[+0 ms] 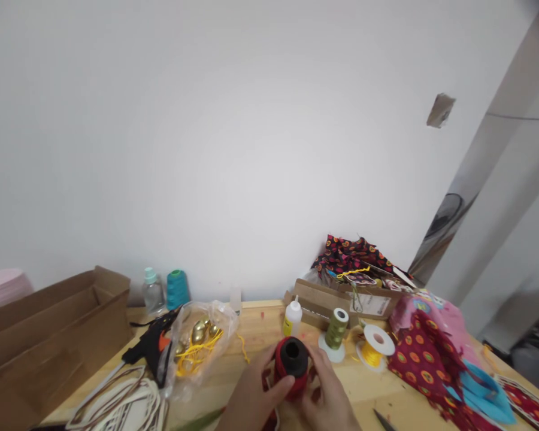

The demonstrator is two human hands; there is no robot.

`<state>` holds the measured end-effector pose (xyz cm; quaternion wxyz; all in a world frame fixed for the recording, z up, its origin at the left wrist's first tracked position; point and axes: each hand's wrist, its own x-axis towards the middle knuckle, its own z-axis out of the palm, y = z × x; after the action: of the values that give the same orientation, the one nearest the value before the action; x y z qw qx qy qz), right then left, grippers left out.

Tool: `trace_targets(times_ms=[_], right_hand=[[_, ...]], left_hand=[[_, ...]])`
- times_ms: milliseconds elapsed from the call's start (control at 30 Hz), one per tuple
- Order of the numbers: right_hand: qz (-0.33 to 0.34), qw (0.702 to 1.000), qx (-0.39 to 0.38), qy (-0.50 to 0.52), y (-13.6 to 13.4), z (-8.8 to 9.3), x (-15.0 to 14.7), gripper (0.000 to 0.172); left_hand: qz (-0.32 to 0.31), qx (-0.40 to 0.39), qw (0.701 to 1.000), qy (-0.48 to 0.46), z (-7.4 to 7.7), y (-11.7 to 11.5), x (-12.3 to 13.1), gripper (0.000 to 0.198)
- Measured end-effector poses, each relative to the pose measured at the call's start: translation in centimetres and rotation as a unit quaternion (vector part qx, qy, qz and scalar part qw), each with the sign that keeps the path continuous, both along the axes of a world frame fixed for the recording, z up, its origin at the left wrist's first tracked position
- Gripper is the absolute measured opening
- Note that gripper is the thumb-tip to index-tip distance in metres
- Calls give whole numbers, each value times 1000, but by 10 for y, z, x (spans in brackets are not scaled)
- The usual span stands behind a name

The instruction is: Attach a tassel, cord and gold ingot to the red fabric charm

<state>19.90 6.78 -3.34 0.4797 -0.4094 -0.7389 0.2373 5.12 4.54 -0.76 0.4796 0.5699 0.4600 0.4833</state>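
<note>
A red spool with a black core [291, 363] stands on the wooden table [258, 335] near the bottom middle of the view. My left hand [250, 396] wraps round its left side, thumb across the front. On the right side, my right hand [327, 395] cups the same spool with curled fingers. Both hands are cut off by the bottom edge.
Around the spool lie a white glue bottle [291, 317], an olive thread cone [336, 330], a yellow cord reel [374, 347], patterned fabrics [424, 359], a black glue gun [155, 344], a plastic bag of gold pieces [200, 341], and an open cardboard box [49, 335] at left.
</note>
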Motion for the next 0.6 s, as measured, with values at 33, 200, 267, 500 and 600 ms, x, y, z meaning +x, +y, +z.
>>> trace_targets(times_ms=[33, 200, 267, 500, 600], right_hand=[[23, 1000, -18, 1, 0, 2, 4, 55], [102, 989, -109, -10, 2, 24, 28, 49], [115, 986, -115, -35, 5, 41, 37, 37], [205, 962, -33, -175, 7, 100, 44, 25], [178, 952, -5, -247, 9, 101, 39, 26]], left_hand=[[6, -6, 1000, -1, -2, 0, 1, 50], [-3, -29, 999, 36, -1, 1, 10, 71], [-50, -21, 998, 41, 3, 0, 13, 82], [-132, 31, 990, 30, 7, 3, 20, 95], [-104, -4, 995, -7, 4, 3, 22, 93]])
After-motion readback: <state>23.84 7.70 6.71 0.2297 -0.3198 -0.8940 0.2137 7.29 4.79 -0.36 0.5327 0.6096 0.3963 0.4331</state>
